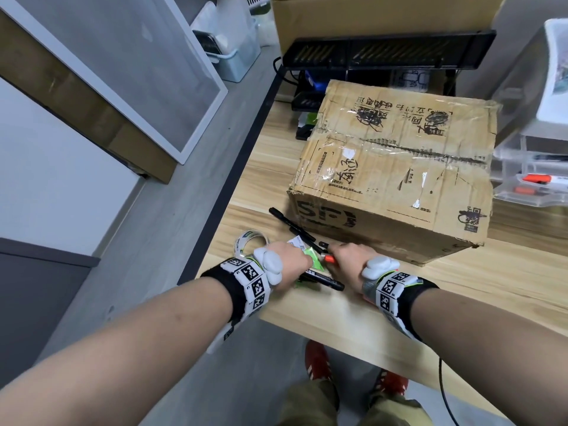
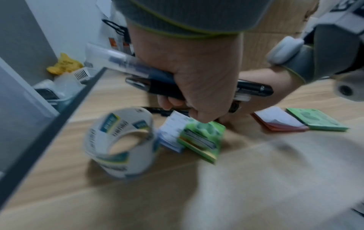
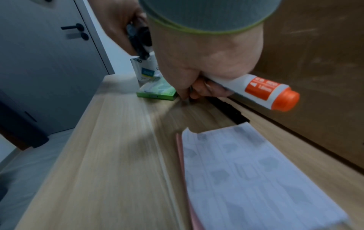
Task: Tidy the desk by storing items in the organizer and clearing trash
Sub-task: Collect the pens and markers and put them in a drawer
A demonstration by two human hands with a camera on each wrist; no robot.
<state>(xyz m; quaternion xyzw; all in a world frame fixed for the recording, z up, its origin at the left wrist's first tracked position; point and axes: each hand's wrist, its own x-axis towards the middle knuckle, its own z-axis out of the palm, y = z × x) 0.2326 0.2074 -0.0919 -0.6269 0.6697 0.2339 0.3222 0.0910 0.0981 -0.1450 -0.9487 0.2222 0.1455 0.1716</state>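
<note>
My left hand [image 1: 290, 267] grips a bundle of pens [image 2: 157, 84], black and clear-barrelled, just above the desk's front left corner. Beside it, my right hand [image 1: 349, 256] holds a white marker with an orange cap [image 3: 263, 90] in its palm, fingertips [image 3: 197, 91] curled down toward the wood. A black pen [image 1: 292, 227] lies on the desk against the cardboard box [image 1: 393, 173]. Below my left hand sit a tape roll [image 2: 122, 143], a green sticky pad [image 2: 204, 137] and a small white pad [image 2: 171, 133]. The clear drawer organizer [image 1: 534, 176] stands at the right.
A pink pad with a white sheet [image 3: 256, 179] and another green pad [image 2: 317, 119] lie under my right wrist. A black monitor stand [image 1: 390, 52] is behind the box. The desk edge [image 1: 338, 330] is close, with floor and my red shoes below.
</note>
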